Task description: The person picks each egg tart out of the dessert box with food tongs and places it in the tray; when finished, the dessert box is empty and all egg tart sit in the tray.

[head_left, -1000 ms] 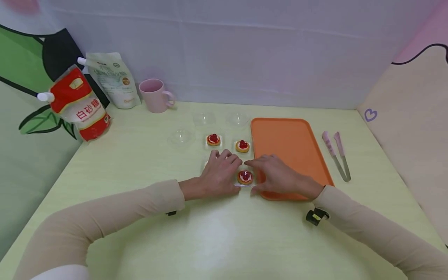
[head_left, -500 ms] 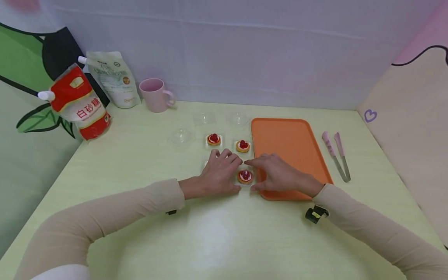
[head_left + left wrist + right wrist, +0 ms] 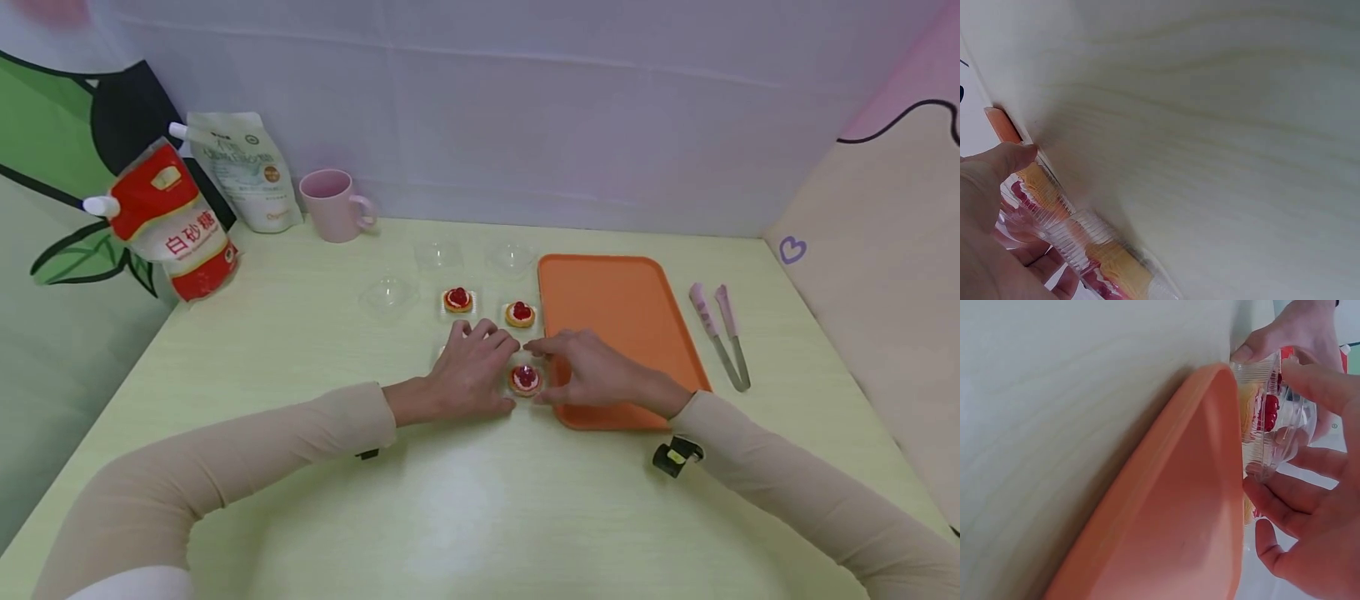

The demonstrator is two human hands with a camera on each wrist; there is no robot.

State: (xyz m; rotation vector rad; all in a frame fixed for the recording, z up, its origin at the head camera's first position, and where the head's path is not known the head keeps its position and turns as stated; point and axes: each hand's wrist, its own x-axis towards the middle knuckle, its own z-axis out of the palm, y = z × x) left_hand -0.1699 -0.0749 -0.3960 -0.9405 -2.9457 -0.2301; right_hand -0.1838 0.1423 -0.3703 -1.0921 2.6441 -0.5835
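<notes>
Between the hands, a red-topped tart (image 3: 525,379) stands in a clear plastic box (image 3: 1257,447) with a domed lid. The left hand (image 3: 472,375) grips the box from the left, its thumb low at the near corner and bent fingers over the far side. From the right, the right hand (image 3: 588,371) holds it between thumb and fingers, over the orange tray's (image 3: 622,308) left edge. In the left wrist view, a second boxed tart (image 3: 1119,269) is beside it; in the head view the left hand mostly hides that one.
Two more tarts (image 3: 458,300) (image 3: 520,314) sit in clear bases behind the hands. Several clear lids (image 3: 388,293) lie farther back. Tongs (image 3: 725,337) lie right of the tray; a pink mug (image 3: 333,206) and two pouches (image 3: 176,221) (image 3: 251,175) stand at the back left.
The right hand's thumb has shifted slightly away from the near table edge and toward the left hand. The left hand and the tart between the hands look almost still.
</notes>
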